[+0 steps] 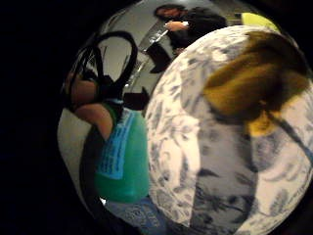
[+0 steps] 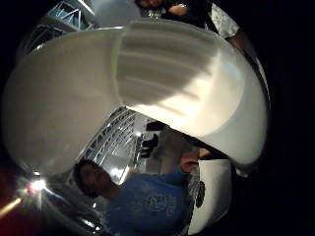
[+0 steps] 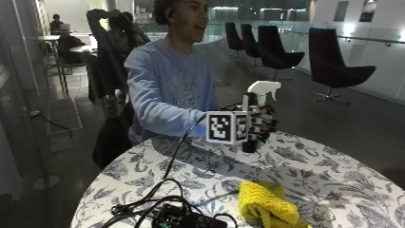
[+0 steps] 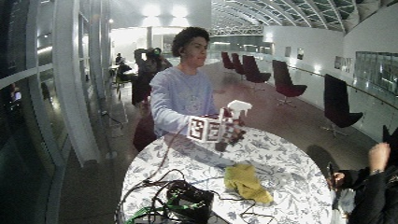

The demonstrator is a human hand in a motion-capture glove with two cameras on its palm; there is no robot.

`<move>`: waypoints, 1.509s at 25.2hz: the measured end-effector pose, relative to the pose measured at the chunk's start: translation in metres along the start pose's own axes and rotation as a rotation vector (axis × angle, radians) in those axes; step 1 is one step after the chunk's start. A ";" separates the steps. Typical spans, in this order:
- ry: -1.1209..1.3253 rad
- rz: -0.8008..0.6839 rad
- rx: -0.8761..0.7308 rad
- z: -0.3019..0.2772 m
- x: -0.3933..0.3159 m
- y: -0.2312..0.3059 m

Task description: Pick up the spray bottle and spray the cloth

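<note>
Right hand [image 3: 258, 124], centre of the outside frame: fingers wrapped round the spray bottle [image 3: 261, 97], grip closed on its neck, bottle upright and lifted off the tabletop [image 3: 329, 175]. White trigger head tops the fist. Only the little-finger palm view shows the green body [image 1: 124, 161]. Forearm reaches out level over the tabletop. Yellow cloth [image 3: 265, 204] lies lower centre, apart from the hand. Fingers partly hidden.

Round desk [image 3: 354, 185] carries a floral-patterned cover. Dark swivel chairs [image 3: 335, 61] line the right wall on a smooth grey floor [image 4: 292, 116]. Glazed partition [image 4: 62, 93] stands left. Ceiling lights [image 4: 152, 10] are on.
</note>
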State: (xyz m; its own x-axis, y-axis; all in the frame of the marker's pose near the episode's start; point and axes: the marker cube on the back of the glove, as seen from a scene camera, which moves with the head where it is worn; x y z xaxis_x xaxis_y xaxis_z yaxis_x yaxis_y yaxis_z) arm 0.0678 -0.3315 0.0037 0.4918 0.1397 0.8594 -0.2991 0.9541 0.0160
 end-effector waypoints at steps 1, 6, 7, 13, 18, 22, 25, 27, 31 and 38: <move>-0.030 -0.017 -0.030 0.022 -0.002 -0.002; -0.111 -0.034 -0.134 0.125 0.006 -0.013; -0.114 -0.030 -0.150 0.139 0.009 -0.013; -0.108 -0.019 -0.166 0.171 0.026 -0.014; -0.098 -0.026 -0.173 0.178 0.035 -0.010; -0.073 -0.035 -0.197 0.178 0.041 -0.003; 0.006 -0.036 -0.251 0.174 0.049 0.009; 0.014 -0.047 -0.232 0.169 0.044 0.015; 0.045 -0.095 -0.166 0.135 0.027 0.035; 0.272 -0.157 -0.111 0.047 0.017 0.104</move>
State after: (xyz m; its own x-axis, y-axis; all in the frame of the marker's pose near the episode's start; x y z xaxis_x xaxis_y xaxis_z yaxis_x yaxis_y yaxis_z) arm 0.0063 -0.2423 0.0438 0.7293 0.0401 0.6830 -0.1192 0.9905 0.0691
